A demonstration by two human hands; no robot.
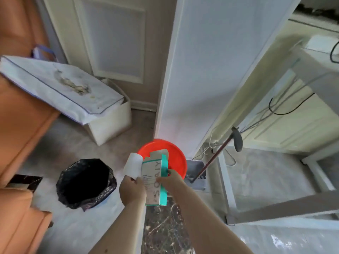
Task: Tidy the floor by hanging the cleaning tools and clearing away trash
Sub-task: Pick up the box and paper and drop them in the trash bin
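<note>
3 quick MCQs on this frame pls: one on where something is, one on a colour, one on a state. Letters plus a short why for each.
1. Where is the bin with the black liner?
A. left of the hands, on the floor
B. on the white bench
C. inside the red basin

2. What colour is the basin behind the carton?
A. blue
B. red-orange
C. white

3. What is the right hand doing?
A. hanging open
B. pressing flat on the floor
C. holding the teal and white carton

Key: 1 A, the bin stands on the floor left of the left hand. 2 B, its rim shows bright red-orange. 3 C, its fingers are round the carton's edge.
</note>
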